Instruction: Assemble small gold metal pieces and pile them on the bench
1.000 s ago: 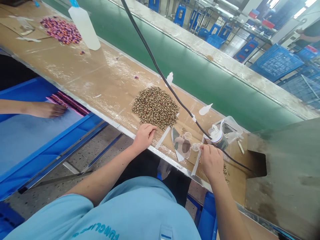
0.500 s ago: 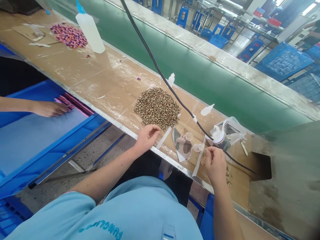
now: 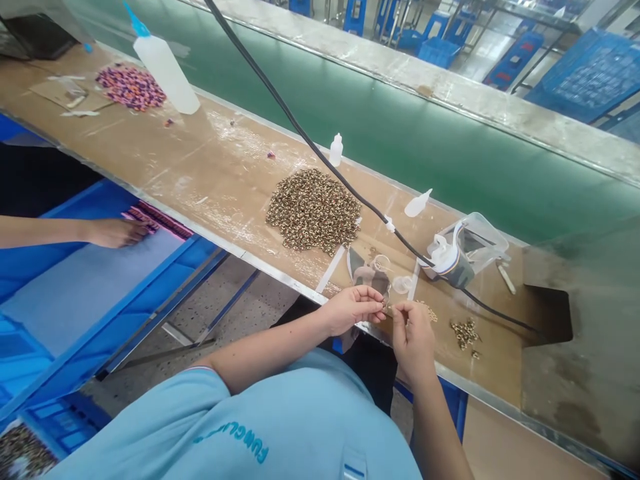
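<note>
Left grip [image 3: 353, 311] pinched on tiny gold-toned metallic piece [image 3: 385, 305]; right grip [image 3: 415, 337] pinched together beside it, contents unclear; likely paired for precision. Round gold-brown metallic heap [image 3: 313, 211] beyond left grip, likely for reach.

- Beyond the left hand [image 3: 356, 310], slightly to its left: main heap of parts [image 3: 313, 212], on the table [image 3: 220, 170].
- Farther out from the left hand, behind that heap: dropper bottle [image 3: 336, 151].
- Far left of the left hand: squeeze bottle [image 3: 167, 77], beside bead pile [image 3: 129, 87].
- Just beyond the right hand [image 3: 414, 339]: round dish [image 3: 401, 285]; farther out, cup [image 3: 459, 271] beside box [image 3: 490, 241].
- Right of the right hand: second heap of parts [image 3: 464, 333], on the table too.
</note>
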Action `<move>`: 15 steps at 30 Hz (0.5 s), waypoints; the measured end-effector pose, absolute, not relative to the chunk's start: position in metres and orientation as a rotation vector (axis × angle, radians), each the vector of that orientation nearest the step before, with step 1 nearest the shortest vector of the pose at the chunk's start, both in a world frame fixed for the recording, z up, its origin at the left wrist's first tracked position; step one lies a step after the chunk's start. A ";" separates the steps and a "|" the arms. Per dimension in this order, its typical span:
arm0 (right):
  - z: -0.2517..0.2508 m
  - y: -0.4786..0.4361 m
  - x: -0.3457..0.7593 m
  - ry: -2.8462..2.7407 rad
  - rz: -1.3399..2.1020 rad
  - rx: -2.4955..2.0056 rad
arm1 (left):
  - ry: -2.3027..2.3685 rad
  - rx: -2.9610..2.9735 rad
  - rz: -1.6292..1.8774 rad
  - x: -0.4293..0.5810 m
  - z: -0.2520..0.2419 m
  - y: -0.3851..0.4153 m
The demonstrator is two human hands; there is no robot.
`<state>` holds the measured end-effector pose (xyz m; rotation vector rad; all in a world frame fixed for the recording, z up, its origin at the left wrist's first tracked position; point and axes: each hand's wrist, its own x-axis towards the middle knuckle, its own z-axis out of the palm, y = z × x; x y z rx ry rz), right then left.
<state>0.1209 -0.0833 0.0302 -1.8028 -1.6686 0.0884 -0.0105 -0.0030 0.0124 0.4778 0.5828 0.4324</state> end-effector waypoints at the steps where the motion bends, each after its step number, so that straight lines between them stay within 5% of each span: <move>1: 0.029 -0.083 0.121 -1.671 0.084 -1.803 | 0.575 0.482 0.428 -0.012 0.012 -0.002; 15: 0.024 -0.084 0.121 -1.669 0.167 -1.830 | 0.571 0.514 0.421 -0.014 0.015 -0.004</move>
